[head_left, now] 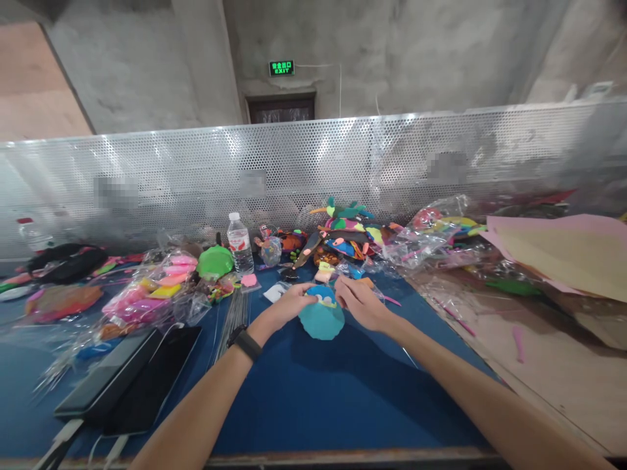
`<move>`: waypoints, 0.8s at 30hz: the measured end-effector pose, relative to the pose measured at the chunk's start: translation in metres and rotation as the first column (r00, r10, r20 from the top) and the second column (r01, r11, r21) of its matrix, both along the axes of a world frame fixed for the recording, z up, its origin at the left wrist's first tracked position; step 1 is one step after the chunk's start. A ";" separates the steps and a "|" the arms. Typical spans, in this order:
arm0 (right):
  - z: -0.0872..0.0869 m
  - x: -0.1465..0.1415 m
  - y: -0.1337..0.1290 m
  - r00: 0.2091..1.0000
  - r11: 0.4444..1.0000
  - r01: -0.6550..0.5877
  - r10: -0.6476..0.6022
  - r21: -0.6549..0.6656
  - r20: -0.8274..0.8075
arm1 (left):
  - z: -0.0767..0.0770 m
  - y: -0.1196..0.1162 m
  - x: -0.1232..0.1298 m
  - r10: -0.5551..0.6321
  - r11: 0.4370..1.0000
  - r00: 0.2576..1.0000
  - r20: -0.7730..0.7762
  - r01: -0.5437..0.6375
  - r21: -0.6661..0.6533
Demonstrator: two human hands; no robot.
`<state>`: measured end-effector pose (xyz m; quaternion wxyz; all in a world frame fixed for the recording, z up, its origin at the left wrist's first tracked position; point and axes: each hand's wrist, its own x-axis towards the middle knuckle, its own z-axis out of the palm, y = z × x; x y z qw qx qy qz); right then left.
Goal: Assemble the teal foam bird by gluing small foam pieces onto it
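A round light-blue piece [322, 321] with scalloped edges and two white, eye-like circles near its top is held over the blue tabletop [274, 405]. My left hand [289, 307] grips its upper left edge between thumb and fingers and wears a dark watch on the wrist. At the upper right edge is my right hand [360, 303], its fingers pinched together; whatever lies between those fingertips is too small to tell. A small pale yellow piece [324, 271] lies just beyond the hands.
Left: two dark devices [157, 385] with cables, thin wires [234, 320], bagged pink and yellow clay [169, 290], a green dome [214, 262], a water bottle [240, 245]. Behind: colourful crafts [343, 238], a perforated metal screen [304, 156]. Right: pink sheet [563, 251] over cardboard.
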<state>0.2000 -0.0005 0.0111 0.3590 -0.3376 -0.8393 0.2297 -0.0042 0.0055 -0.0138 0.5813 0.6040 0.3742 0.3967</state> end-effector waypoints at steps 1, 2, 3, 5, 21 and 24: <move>0.000 0.000 0.001 1.000 1.000 0.001 -0.001 0.004 0.017 | 0.001 0.000 0.000 0.003 1.000 1.000 0.008 -0.003 -0.008; 0.000 0.000 0.002 0.999 1.000 0.004 -0.005 0.011 0.035 | 0.001 -0.001 0.001 0.008 1.000 1.000 0.013 -0.008 -0.016; -0.001 -0.001 0.002 0.999 1.000 0.011 -0.012 0.023 0.051 | 0.002 -0.002 0.001 0.018 1.000 1.000 0.011 -0.017 -0.020; -0.001 -0.001 0.003 0.997 0.997 0.035 -0.039 0.064 0.070 | 0.003 -0.003 0.002 0.043 0.999 0.999 -0.017 -0.043 -0.010; 0.001 0.004 0.010 0.984 0.984 0.171 -0.173 0.044 0.043 | -0.002 0.002 -0.001 -0.042 0.989 0.998 0.051 0.049 -0.137; -0.004 0.005 0.014 0.965 0.968 0.237 -0.244 0.079 0.096 | -0.002 0.001 -0.002 -0.060 0.994 0.997 0.042 0.063 -0.093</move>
